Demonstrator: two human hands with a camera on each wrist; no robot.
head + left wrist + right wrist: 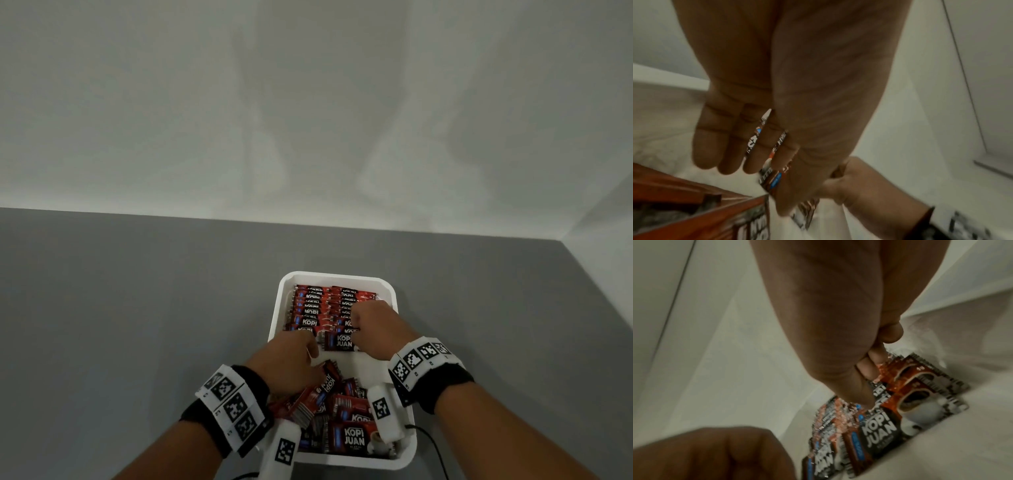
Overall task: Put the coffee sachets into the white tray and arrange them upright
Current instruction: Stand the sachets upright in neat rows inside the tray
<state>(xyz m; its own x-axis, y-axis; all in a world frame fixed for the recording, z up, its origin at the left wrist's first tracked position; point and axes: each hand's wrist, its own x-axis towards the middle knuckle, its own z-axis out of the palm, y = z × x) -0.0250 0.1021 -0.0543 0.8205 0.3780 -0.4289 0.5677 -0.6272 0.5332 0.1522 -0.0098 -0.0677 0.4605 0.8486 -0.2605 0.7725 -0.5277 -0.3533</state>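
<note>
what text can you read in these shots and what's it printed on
"KOPI JUAN": on the front sachet of the upright rows in the white tray, and on a loose sachet in the near pile.
"KOPI": partly hidden tops of the sachets behind it.
Small line under "JUAN": too small to read.
Wristband tags: black-and-white square codes, no words.
Left wrist view: print too blurred.

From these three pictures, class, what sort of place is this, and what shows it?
Probably a plain indoor recording or work bench, not a lived-in kitchen: a bare grey table set into a corner of blank white walls, and marker-tagged wristbands on both arms over one white tray.
</note>
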